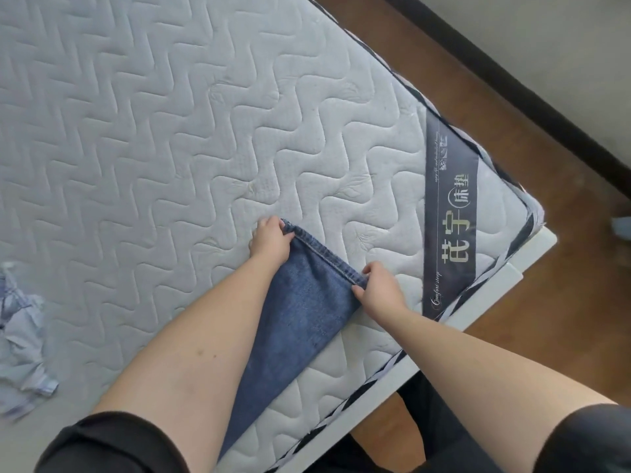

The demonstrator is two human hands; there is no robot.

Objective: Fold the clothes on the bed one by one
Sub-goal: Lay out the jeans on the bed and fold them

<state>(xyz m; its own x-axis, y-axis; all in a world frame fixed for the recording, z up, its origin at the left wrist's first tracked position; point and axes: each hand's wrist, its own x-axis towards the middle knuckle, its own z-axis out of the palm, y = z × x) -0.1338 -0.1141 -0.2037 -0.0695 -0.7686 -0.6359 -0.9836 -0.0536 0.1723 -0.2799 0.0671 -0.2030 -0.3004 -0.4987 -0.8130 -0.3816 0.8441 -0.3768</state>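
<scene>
A pair of blue denim jeans lies flat on the bare mattress, running from the near edge of the bed out to a stitched hem. The left hand pinches the far corner of that hem, fingers curled over the fabric edge. The right hand grips the near corner of the same hem, thumb under and fingers on top. The hem is stretched straight between the two hands. Both forearms are bare; black sleeves cover the upper arms.

The mattress has a pale grey quilted top with a zigzag stitch pattern. A dark diagonal corner band crosses its corner and bears large Chinese characters reading "花宇", a circled mark with "床垫" beside it, and a line of script lettering, "Comfort sleep"; the smaller print further along is too fine to read.

A crumpled light blue garment lies on the mattress at the left edge, well apart from the jeans. The mattress sits on a white bed frame over a brown wooden floor.
</scene>
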